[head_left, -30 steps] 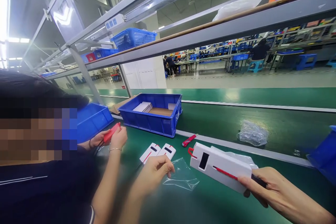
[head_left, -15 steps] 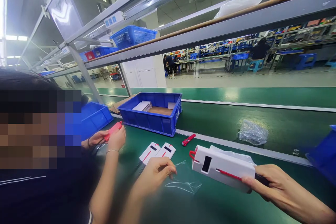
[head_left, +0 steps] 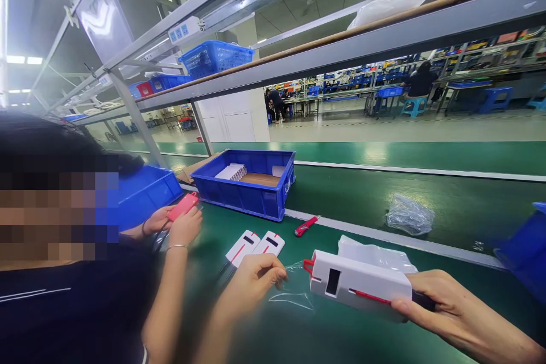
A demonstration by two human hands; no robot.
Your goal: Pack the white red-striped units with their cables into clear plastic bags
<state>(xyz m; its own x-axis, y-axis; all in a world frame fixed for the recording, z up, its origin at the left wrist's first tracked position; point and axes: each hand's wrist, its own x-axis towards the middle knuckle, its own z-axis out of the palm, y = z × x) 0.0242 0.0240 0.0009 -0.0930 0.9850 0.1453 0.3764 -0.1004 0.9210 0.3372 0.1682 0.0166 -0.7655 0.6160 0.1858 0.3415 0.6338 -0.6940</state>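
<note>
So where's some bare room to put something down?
The green surface is bare between the blue crate and the crumpled plastic. It's crowded around the wearer's left hand, with two white devices and clear film close by.

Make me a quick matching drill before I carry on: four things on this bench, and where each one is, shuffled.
Things
1. Red utility knife
2. Thin clear bag
3. White device with a red loop
4. Crumpled plastic bundle

Places
A. Held in the right hand
B. On the far side of the white strip
C. Lying beside the blue crate with white parts inside
D. At the fingertips of the left hand

Pairs: 1-C, 2-D, 3-A, 4-B
</note>
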